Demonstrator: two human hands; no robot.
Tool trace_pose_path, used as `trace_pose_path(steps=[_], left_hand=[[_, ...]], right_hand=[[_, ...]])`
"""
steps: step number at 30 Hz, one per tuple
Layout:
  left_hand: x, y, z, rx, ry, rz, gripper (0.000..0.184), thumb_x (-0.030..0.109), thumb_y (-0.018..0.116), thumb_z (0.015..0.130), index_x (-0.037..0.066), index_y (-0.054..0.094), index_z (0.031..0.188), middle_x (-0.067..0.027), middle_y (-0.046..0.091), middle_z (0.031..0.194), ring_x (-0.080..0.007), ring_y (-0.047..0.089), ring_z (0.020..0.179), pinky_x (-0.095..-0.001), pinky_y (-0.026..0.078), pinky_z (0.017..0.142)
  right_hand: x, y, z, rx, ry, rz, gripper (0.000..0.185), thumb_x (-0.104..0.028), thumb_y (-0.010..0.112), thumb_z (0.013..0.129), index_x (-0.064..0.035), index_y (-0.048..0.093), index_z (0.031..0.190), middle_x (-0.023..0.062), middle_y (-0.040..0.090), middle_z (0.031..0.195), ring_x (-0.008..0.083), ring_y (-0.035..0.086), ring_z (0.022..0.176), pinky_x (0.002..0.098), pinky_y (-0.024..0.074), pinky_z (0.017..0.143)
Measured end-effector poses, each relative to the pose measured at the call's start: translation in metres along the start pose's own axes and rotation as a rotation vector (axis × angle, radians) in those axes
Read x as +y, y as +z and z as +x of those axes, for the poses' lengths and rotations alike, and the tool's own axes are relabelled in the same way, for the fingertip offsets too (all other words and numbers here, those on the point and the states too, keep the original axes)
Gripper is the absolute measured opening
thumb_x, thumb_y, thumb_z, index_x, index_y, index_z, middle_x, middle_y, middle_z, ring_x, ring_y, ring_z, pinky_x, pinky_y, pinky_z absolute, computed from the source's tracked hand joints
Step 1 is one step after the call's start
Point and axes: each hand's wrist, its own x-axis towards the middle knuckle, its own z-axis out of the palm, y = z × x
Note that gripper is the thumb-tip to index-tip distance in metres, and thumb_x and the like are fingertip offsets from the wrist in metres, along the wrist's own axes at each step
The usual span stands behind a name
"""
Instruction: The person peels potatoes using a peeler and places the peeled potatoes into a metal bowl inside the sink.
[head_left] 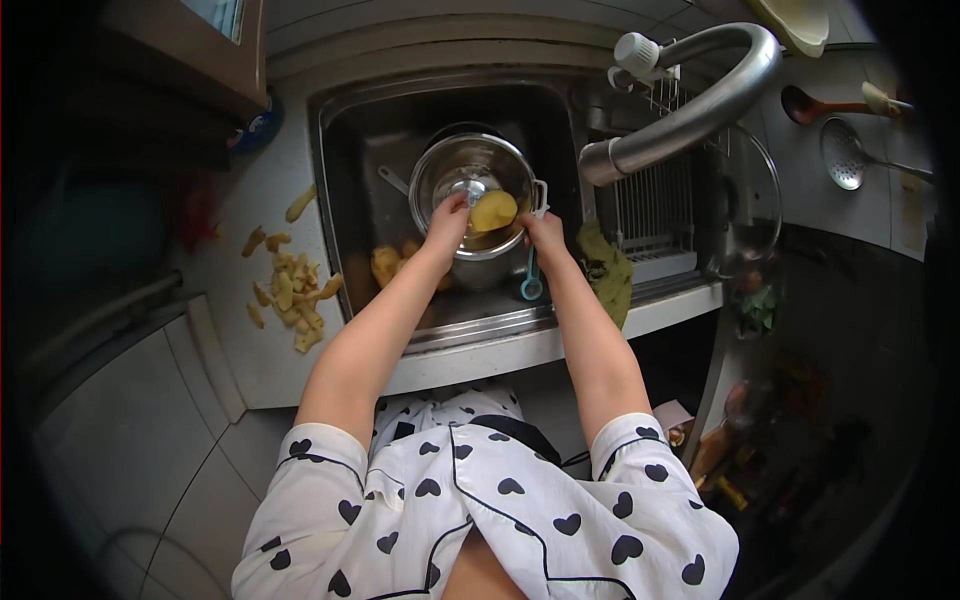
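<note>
A yellow, mostly peeled potato (493, 212) is over the shiny metal bowl (430, 172) in the sink. My left hand (448, 222) grips it from the left side, with some fingers hidden. At the bowl's right rim, my right hand (545, 232) is closed around a peeler (531, 286); its white head points up and its blue handle end shows below the hand. More potatoes (385, 264) lie in the sink, beside my left forearm and partly covered by it. Below the bowl is another rounded metal surface, only partly visible.
Several potato peelings (290, 290) are scattered on the counter (230, 310) left of the sink (365, 125). A curved faucet (700, 130) reaches in from the upper right. A green cloth (605, 275) drapes over the sink's right edge, near a dish rack (655, 220). Utensils, including a skimmer (843, 152), hang at right.
</note>
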Motion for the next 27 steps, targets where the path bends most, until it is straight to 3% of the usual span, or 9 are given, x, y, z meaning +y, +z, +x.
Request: trace_pose_path(steps=[9,15,21,27], left_hand=[[-0.018,0.0,0.001,0.036,-0.039,-0.064,0.042,0.009,0.051,0.085,0.004,0.05,0.126,-0.0051,0.056,0.115,-0.0096,0.052,0.091,-0.02,0.042,0.074],[-0.019,0.001,-0.002,0.063,-0.013,-0.149,0.041,0.009,0.051,0.084,0.002,0.051,0.124,-0.0054,0.058,0.112,-0.0101,0.053,0.09,-0.021,0.042,0.076],[-0.015,0.003,-0.008,0.095,0.011,-0.114,0.037,0.009,0.052,0.084,0.001,0.055,0.12,-0.0061,0.061,0.105,-0.0111,0.053,0.089,-0.0221,0.041,0.078],[-0.033,-0.007,-0.022,0.201,-0.074,-0.057,0.034,0.009,0.052,0.084,0.001,0.057,0.116,-0.0066,0.061,0.105,-0.0128,0.053,0.089,-0.0248,0.041,0.079]], right_hand=[[-0.007,0.0,0.009,-0.15,-0.005,-0.059,0.013,-0.012,0.066,0.075,-0.0017,0.057,0.077,0.0036,0.056,0.059,0.0126,0.049,0.043,0.027,0.0358,0.038],[-0.02,0.0,0.009,-0.059,0.033,-0.271,0.018,-0.013,0.069,0.075,-0.0005,0.058,0.084,0.0063,0.059,0.065,0.0135,0.051,0.044,0.0279,0.0378,0.039],[-0.015,0.003,0.007,-0.021,0.021,-0.316,0.025,-0.006,0.07,0.068,-0.0007,0.057,0.09,0.0073,0.059,0.066,0.0156,0.054,0.047,0.0304,0.0405,0.041],[-0.006,0.012,-0.006,-0.081,0.068,-0.441,0.028,-0.003,0.068,0.067,-0.0001,0.058,0.092,0.0101,0.061,0.069,0.0187,0.058,0.052,0.0322,0.0444,0.046]])
